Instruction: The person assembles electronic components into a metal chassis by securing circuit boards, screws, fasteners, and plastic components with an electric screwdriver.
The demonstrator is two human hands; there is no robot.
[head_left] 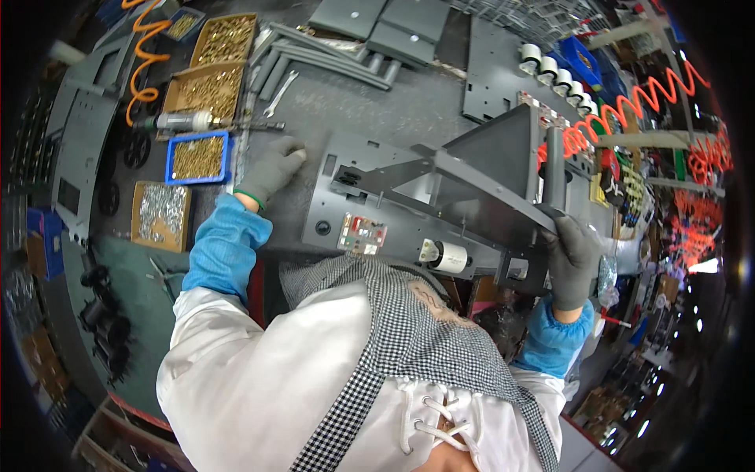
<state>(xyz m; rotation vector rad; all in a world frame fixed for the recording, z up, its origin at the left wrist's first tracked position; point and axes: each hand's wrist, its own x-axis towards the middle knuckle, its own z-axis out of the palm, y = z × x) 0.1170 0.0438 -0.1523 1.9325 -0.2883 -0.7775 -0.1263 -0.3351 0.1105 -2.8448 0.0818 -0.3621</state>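
My left hand [271, 168], in a grey glove, is over the bench just right of a blue tray of brass-coloured screws [198, 158]. Its fingers are curled in; whatever they may hold is hidden. An air screwdriver [185, 122] lies beyond it, its bit pointing right, and a wrench [281, 94] lies farther back. With my right hand [575, 263], also gloved, I grip the near right end of a grey metal frame [495, 182]. The frame slants over a flat grey metal plate [346, 177]. On that plate are a small circuit board [362, 234] and a white cylinder [451, 257].
Cardboard trays of brass-coloured fasteners [224, 41] and a tray of silver hardware [160, 214] stand at left. Bent grey tubes [322, 55] and stacked plates [407, 35] lie at the back. Several white cylinders [547, 69] stand back right, near a coiled orange hose [637, 102].
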